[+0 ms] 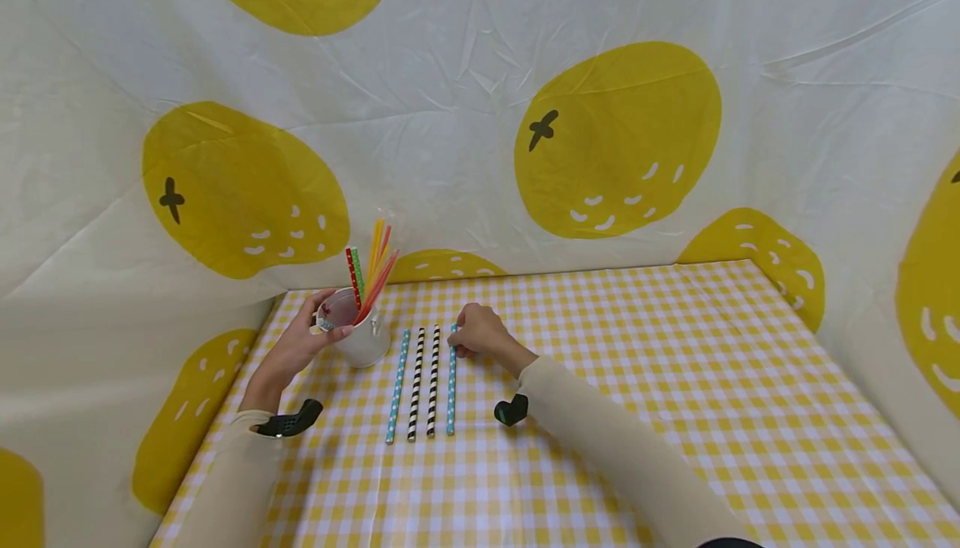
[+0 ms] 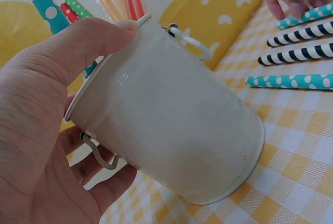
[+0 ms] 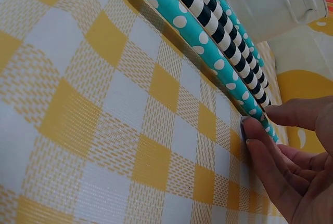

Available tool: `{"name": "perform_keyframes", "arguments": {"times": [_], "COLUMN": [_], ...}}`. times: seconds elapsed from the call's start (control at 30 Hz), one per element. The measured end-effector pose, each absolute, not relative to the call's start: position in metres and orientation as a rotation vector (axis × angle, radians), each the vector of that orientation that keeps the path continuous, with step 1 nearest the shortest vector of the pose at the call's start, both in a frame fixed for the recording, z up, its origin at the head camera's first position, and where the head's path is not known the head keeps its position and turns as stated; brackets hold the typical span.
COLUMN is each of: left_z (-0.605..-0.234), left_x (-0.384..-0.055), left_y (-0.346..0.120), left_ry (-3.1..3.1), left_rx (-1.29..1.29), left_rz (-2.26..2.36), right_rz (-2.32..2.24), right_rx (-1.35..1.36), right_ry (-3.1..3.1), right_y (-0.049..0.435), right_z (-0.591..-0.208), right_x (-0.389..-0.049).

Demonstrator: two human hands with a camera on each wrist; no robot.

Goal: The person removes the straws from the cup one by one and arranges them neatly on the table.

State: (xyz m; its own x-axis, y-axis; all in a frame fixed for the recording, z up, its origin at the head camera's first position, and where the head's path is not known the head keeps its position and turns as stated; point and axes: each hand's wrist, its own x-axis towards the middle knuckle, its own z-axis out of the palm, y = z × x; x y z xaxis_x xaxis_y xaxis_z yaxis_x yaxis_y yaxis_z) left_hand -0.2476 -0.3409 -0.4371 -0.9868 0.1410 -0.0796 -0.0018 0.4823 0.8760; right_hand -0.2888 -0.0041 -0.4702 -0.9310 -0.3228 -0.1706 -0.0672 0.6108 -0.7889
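Observation:
My left hand (image 1: pixel 294 350) grips the rim of a white metal pail (image 2: pixel 171 109), thumb over the near edge and fingers round the far side. The pail tilts in the left wrist view. Red, green, yellow and pink straws (image 1: pixel 378 269) lean out of it, and a teal dotted straw (image 2: pixel 47 3) shows at its mouth. To its right, paper straws lie side by side: a teal dotted straw (image 1: pixel 397 390), two black-and-white striped straws (image 1: pixel 416 386) and another teal dotted straw (image 3: pixel 208 52) at the right. My right hand (image 1: pixel 483 331) pinches that last straw near its far end.
A yellow-and-white checked cloth (image 1: pixel 637 365) covers the table. Behind it and at the sides hangs a white sheet (image 1: pixel 450 156) printed with large yellow fruit. Dark bands with cameras (image 1: pixel 288 423) sit on both wrists.

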Motion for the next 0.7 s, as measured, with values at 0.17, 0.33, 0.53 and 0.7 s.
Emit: {"name": "perform_keyframes", "arguments": {"times": [0.17, 0.33, 0.53, 0.7], "left_z": [-0.436, -0.436, -0.437, -0.436], "left_x": [-0.246, -0.246, -0.247, -0.248], "left_y": [-0.34, -0.34, -0.34, -0.339], "left_ry": [2.59, 2.597, 2.605, 2.608], "left_rx": [0.118, 0.121, 0.126, 0.125], "left_rz": [1.516, 1.512, 1.513, 1.517], "right_rz": [-1.202, -1.195, -1.16, -1.199], "right_rx": [-0.327, -0.302, -0.32, -0.38], "right_ry": [2.569, 2.58, 2.647, 2.696], "right_y": [-0.003, -0.001, 0.001, -0.003], "right_z": [-0.465, -0.46, -0.455, -0.449], "right_x": [-0.288, -0.288, -0.288, -0.289]}}
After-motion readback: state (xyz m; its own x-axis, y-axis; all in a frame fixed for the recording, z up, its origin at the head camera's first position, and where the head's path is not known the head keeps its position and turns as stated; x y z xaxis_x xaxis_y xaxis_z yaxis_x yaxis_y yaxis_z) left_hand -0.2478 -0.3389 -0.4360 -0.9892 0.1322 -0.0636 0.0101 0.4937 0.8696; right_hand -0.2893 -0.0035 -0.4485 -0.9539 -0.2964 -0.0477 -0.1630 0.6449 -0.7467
